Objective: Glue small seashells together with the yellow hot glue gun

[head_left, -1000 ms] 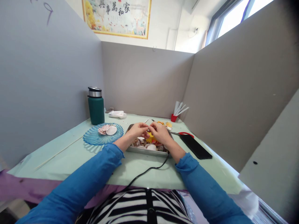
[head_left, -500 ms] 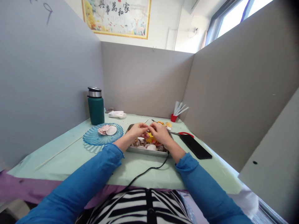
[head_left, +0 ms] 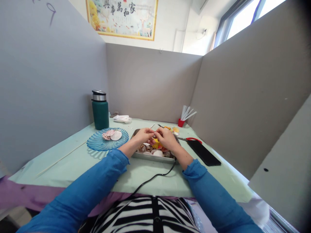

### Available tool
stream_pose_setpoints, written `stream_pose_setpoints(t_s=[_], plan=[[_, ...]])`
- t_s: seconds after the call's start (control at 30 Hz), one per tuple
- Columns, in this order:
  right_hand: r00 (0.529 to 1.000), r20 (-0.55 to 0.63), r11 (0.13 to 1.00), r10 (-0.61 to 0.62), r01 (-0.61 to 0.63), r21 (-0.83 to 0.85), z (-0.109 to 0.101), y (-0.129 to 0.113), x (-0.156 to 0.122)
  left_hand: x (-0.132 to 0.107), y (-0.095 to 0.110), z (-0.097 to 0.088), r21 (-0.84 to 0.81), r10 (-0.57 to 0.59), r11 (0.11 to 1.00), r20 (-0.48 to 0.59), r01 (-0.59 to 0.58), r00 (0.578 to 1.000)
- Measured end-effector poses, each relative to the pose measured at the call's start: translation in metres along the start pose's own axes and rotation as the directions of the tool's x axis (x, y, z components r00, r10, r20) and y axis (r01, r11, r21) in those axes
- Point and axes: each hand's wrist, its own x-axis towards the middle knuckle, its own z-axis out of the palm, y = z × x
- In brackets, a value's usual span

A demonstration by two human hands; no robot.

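Observation:
My left hand [head_left: 143, 136] and my right hand [head_left: 165, 136] meet above a metal tray [head_left: 153, 158], fingertips pinched together. Whatever sits between the fingers is small and mostly hidden, so I cannot name it. Inside the tray lie brown and pale shells or stones, among them a whitish shell [head_left: 157, 153]. A yellow piece [head_left: 157, 143] shows just below my right fingers. From the tray's front right corner a black cord [head_left: 156, 175] runs toward my body.
A blue glass plate [head_left: 93, 142] with shells and a green bottle [head_left: 100, 115] stand left. To the right are red-handled scissors [head_left: 194, 140], a black phone [head_left: 204, 152] and a red cup [head_left: 181, 123] of white sticks. Grey partitions [head_left: 155, 81] enclose the table.
Both hands hold nearly the same pose over the tray. The whole view has shifted very slightly; nothing on the table has visibly moved.

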Motion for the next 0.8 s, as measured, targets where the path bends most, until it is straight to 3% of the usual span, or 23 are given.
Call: stream_pose_setpoints(t_s=[0.8], plan=[[1.000, 0.030, 0.995, 0.008, -0.005, -0.095, 0.0016, 0.0003, -0.0004, 0.0013, -0.0005, 0.0011, 0.095, -0.005, 0.995, -0.005, 0.006, 1.000]])
